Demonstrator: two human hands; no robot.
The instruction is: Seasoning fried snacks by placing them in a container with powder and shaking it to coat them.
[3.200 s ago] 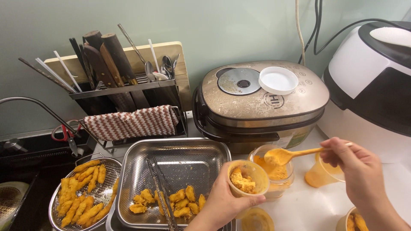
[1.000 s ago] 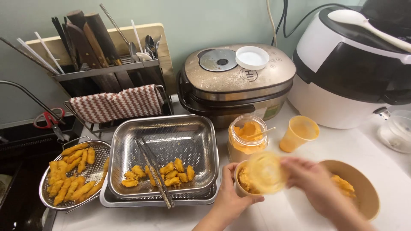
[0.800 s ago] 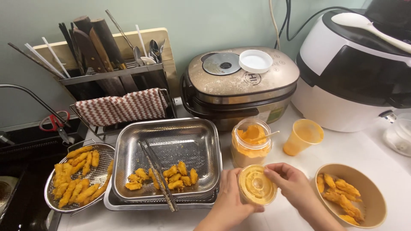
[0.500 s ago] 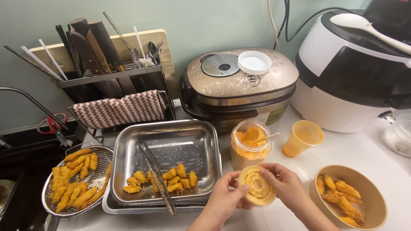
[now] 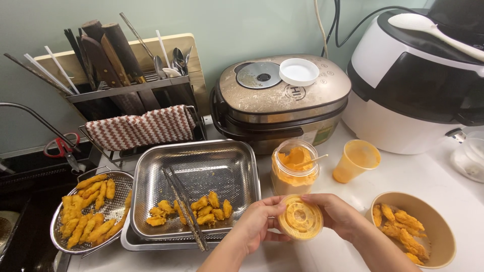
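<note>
My left hand [image 5: 257, 224] and my right hand [image 5: 339, 215] both grip a small round cup with a clear ribbed lid [image 5: 300, 217], held low in front of me above the white counter. Just behind it stands an open clear jar of orange sauce [image 5: 294, 168] with a wooden spoon in it. To its right is a small orange plastic cup [image 5: 357, 160]. A tan bowl of fried strips [image 5: 412, 232] sits right of my right hand.
A perforated steel tray [image 5: 196, 186] holds fried pieces and tongs. A wire strainer [image 5: 91, 211] of fried strips sits at left by the sink. A rice cooker [image 5: 280, 98], an air fryer [image 5: 423, 85] and a knife rack [image 5: 126, 85] line the back.
My right hand gave up the spoon, now left in the jar. The small cup got a clear lid, and both hands moved it left and closed around it.
</note>
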